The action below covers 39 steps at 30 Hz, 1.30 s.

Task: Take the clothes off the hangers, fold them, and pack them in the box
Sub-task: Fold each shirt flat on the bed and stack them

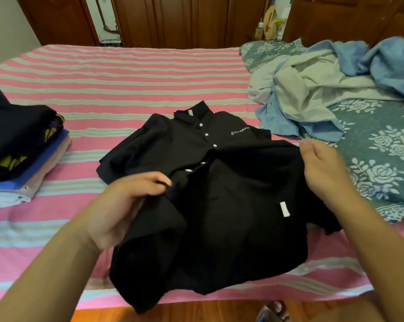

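A wide bed covered in a pink, white and pale-blue striped sheet (131, 73) is filling most of the view, its near edge running along the bottom above a strip of wooden floor. A rumpled heap of pale-blue and grey-beige clothes (317, 89) is lying toward the bed's far right corner, on a teal floral quilt (382, 145) that is covering the right side. A black button-front shirt with white snap buttons and white script embroidery on the chest (231, 205) is lying front-up near the middle of the near edge; its long axis is running from the near edge toward the far edge, with the stand-up collar pointing away from the person and the hem hanging slightly over the near edge. A stack of folded clothes, black on top with blue and pale layers beneath (22, 154), is sitting at the left edge. The left hand (126, 203) is gripping the shirt's front placket, thumb and fingers curled round the black cloth. The right hand (321, 166) is pinching the shirt's right side, fingers curled on the fabric.
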Motion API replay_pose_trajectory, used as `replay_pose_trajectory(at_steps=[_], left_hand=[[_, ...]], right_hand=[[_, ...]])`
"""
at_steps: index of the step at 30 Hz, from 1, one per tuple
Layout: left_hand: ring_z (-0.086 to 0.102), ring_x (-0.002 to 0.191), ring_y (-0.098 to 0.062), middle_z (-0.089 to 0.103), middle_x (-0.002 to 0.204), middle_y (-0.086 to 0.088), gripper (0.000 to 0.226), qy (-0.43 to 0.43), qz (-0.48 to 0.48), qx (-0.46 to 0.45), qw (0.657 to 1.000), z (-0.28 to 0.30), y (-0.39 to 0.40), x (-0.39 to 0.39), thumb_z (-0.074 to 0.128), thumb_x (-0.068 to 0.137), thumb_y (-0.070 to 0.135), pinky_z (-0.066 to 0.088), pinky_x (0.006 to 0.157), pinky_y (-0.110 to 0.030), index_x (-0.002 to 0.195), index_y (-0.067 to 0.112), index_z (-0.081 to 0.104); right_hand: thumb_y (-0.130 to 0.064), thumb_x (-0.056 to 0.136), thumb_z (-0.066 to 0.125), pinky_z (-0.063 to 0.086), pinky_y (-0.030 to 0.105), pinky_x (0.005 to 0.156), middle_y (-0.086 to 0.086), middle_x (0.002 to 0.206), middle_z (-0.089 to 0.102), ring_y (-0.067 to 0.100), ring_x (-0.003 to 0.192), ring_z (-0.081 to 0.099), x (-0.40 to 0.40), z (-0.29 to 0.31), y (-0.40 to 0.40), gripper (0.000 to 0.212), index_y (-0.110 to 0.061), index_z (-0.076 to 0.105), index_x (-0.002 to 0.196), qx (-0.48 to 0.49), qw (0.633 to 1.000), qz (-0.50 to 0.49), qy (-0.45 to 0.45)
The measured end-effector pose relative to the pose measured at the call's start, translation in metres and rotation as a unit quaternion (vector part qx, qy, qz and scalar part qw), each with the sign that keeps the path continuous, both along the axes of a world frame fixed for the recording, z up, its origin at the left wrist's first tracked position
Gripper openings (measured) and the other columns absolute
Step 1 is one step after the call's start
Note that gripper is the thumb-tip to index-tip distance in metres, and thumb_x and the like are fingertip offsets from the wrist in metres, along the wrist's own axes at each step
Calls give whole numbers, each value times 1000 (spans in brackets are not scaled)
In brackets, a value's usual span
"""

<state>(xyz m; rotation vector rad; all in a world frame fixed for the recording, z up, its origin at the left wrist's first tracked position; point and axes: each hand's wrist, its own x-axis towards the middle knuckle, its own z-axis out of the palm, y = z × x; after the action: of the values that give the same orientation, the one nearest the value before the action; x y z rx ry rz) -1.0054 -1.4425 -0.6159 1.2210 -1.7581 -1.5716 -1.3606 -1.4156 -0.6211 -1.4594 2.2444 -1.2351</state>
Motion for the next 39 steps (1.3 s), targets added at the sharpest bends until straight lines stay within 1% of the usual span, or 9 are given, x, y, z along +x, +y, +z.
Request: replay_pose_trajectory(at_steps=[5,9,15,17,21,26,31,34,39], left_hand=[[58,91,-6,66,95,3,12,-146,-322,65,933,-24,39,-31,66,91,19,42,85,-22,101,20,72],[53,120,-17,58,128,6,32,-452,-337,-196,802,-48,44,-43,52,101,44,45,102,-35,129,30,58],[50,127,-6,45,140,12,50,-256,-98,-214,938,-66,22,-63,54,102,40,41,109,-24,149,29,42],[44,136,-12,38,149,6,63,-263,-36,-161,951,-79,12,-65,55,101,41,38,114,-28,156,24,31],[48,131,-17,46,141,-1,61,-289,38,-115,950,-95,0,-69,59,99,44,44,110,-35,152,21,40],[64,95,-14,64,96,7,17,-292,27,-33,955,-89,1,-79,64,97,42,54,97,-42,104,28,58],[62,77,-15,63,82,0,23,-236,68,-1,969,-77,3,-82,63,95,34,56,78,-39,87,13,59],[53,65,-12,58,78,-2,14,-184,112,-29,976,-63,8,-78,64,93,21,45,53,-21,94,10,56],[54,50,-2,62,72,2,11,-147,110,-73,980,-58,17,-72,66,95,19,40,44,-12,96,22,55]], right_hand=[[-33,103,48,26,37,58,4,64,35,17,62,33,9,-8,-7,46,-9,38,66,-80,995,-9,-65],[-35,98,59,41,39,65,10,71,63,31,72,57,-8,-20,-5,37,-7,69,76,50,989,23,136],[-31,93,66,46,40,74,6,88,65,31,85,61,12,-5,15,17,-16,74,91,-70,950,59,297],[-31,91,69,46,37,84,0,101,65,25,98,63,32,-13,26,15,-24,73,104,89,921,227,304],[-17,95,59,43,34,98,-3,137,53,23,126,53,51,-33,52,57,-38,45,147,451,741,365,338],[-47,94,60,50,30,78,-11,92,66,12,86,63,39,-24,40,17,-36,66,106,371,861,268,221],[-52,93,61,47,37,96,-3,127,49,22,121,48,36,-59,4,49,-30,51,136,277,918,170,226],[-35,93,66,46,38,84,6,109,61,29,109,56,21,-68,-17,24,-20,67,112,224,946,97,216],[-24,95,58,55,41,80,15,88,73,30,84,68,-8,-61,-30,26,-3,72,90,157,940,-8,-304]])
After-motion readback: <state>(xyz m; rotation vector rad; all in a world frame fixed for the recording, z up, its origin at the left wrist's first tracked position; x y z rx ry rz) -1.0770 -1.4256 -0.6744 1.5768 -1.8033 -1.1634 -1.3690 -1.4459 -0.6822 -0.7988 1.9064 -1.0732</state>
